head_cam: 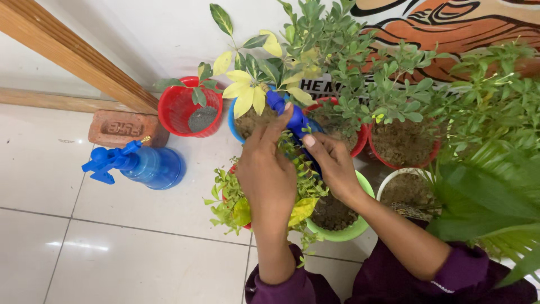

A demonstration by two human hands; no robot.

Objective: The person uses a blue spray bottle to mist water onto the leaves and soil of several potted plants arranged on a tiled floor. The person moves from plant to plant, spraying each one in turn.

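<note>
Gripping a blue tool point(293, 119), hands point(269, 174) hide its lower half.

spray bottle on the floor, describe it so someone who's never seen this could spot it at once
Start at the wooden beam slanting down the wall at the left; below its foot lies a brick on the white floor tiles. The spray bottle stands just in front of that brick, left of the red pot. It is the only translucent blue thing there, with a solid blue trigger head.
</note>
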